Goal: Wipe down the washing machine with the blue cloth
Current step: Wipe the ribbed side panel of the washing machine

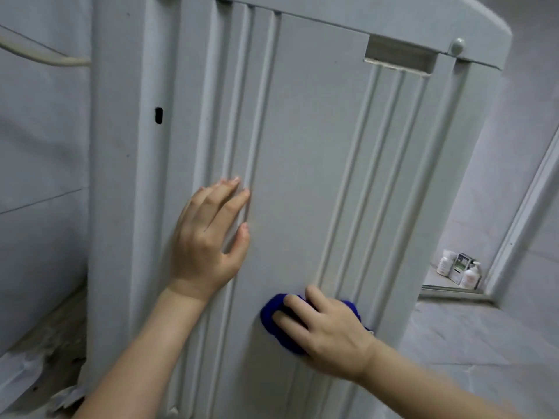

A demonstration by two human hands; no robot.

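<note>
Head view: the washing machine fills most of the frame, a pale grey ribbed side panel seen from close up and leaning across the picture; near its top edge sits a recessed handle slot, with a round cap just beside it on the rim; a small dark hole marks the left part of the panel.

The left hand lies flat against the panel around mid-height, fingers straight and close together, thumb spread to the side; its grip is apart and holds nothing.

The right hand is lower and to the right, palm towards the panel, pressing the blue cloth against the flat middle strip of the machine; the cloth is bunched under the hand, showing past the fingertips on the left and a little behind the knuckles on the right; the fingers lie spread and nearly straight over it, so the grip presses rather than closes round the cloth; the thumb is hidden.

A pale cable runs along the wall at the upper left; at the right, well apart from the hands, some bottles stand on a low ledge beside a frame.
</note>
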